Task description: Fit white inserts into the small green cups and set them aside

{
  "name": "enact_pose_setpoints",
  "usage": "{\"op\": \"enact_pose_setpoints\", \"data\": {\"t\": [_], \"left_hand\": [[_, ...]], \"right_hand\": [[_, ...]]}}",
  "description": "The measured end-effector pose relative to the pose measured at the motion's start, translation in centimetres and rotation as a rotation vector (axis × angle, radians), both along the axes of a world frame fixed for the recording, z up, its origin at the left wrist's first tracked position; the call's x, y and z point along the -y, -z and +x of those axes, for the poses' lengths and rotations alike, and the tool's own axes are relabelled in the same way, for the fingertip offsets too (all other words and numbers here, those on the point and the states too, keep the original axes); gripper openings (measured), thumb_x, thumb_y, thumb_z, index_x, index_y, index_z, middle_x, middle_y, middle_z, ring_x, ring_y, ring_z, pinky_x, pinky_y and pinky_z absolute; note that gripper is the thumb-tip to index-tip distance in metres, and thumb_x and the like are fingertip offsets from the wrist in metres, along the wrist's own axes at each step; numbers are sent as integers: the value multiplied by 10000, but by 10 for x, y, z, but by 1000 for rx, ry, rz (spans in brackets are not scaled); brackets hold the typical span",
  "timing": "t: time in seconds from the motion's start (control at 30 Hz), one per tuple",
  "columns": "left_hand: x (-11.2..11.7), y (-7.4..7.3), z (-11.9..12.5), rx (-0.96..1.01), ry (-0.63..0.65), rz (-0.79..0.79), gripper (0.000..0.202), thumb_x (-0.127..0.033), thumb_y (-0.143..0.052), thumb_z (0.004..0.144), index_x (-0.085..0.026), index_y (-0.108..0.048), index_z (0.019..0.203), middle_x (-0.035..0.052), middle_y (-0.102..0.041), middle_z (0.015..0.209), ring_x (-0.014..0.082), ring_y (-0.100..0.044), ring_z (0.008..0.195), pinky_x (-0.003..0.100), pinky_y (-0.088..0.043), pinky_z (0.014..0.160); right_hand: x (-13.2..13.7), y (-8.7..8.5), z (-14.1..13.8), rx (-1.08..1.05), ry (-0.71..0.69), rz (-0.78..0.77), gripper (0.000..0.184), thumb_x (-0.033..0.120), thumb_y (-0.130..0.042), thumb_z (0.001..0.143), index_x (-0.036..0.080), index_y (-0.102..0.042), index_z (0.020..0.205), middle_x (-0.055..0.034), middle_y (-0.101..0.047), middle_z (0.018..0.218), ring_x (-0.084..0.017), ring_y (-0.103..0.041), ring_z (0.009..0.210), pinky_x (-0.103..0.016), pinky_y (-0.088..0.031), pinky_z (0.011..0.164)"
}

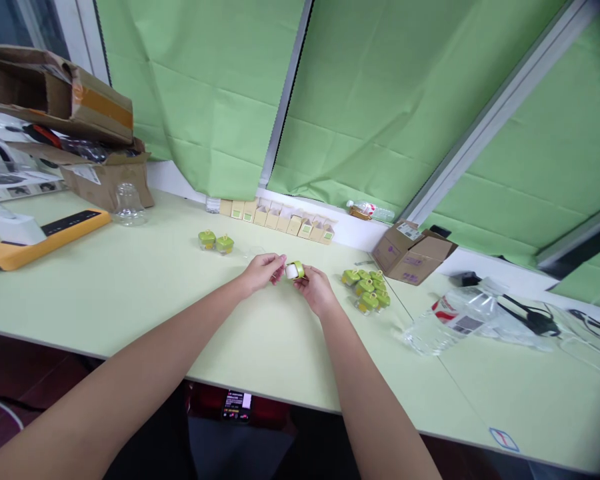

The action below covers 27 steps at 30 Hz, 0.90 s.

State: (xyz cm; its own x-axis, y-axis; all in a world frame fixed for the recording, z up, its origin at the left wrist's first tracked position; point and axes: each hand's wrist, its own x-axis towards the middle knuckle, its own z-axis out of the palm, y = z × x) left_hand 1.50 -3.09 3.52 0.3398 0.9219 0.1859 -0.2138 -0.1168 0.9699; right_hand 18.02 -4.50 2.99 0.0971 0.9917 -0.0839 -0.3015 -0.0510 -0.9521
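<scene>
Over the middle of the table, my right hand (pixel 316 288) grips a small green lid (pixel 299 268) whose white inner side faces left. My left hand (pixel 264 272) is just left of it, thumb and fingers pinched together; whatever is between them is too small to make out. Behind my left hand lies a clear, hard-to-see plastic piece (pixel 253 252). Two small green-lidded containers (pixel 225 244) stand to the left. A cluster of several more green-lidded containers (pixel 366 287), with yellow showing inside, sits right of my right hand.
Along the back wall runs a row of small open cardboard boxes (pixel 280 219). A brown carton (pixel 413 253) and a large clear bottle (pixel 453 317) stand right. A smaller bottle (pixel 371 211) lies behind. An orange power strip (pixel 50 239), clear dome (pixel 129 205) and stacked cartons (pixel 103 183) occupy the left.
</scene>
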Motion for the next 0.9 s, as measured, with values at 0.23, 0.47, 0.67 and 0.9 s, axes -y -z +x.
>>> {"op": "enact_pose_setpoints", "data": {"t": [0.23, 0.47, 0.67, 0.9], "left_hand": [[-2, 3, -1, -74, -16, 34, 324, -451, -713, 736, -157, -576, 754, -11, -566, 608, 99, -527, 539, 227, -422, 490], [-1, 1, -1, -39, 29, 40, 340, -465, -708, 727, -152, -581, 767, -2, -579, 665, 97, -540, 569, 221, -419, 498], [-6, 9, -2, -176, -55, 91, 353, -425, -766, 664, -159, -575, 795, -10, -595, 703, 83, -522, 556, 208, -414, 495], [-5, 5, -3, -152, -52, 15, 280, -385, -730, 712, -155, -607, 813, 33, -645, 783, 100, -573, 583, 221, -443, 505]], "right_hand": [[1, -3, -1, -23, -16, -21, 109, 218, -654, 713, 153, -651, 801, -31, -659, 706, -133, -569, 619, -232, -464, 562], [2, -5, -4, -37, -27, -69, 121, 157, -569, 729, 141, -662, 805, -30, -652, 683, -122, -566, 602, -208, -452, 530], [3, -8, -2, -79, -6, -92, 131, 135, -565, 745, 139, -674, 818, -26, -651, 691, -109, -562, 585, -198, -449, 522], [3, -10, 0, -101, 3, -67, 100, 155, -565, 772, 151, -661, 800, -39, -653, 713, -119, -559, 592, -205, -462, 522]]}}
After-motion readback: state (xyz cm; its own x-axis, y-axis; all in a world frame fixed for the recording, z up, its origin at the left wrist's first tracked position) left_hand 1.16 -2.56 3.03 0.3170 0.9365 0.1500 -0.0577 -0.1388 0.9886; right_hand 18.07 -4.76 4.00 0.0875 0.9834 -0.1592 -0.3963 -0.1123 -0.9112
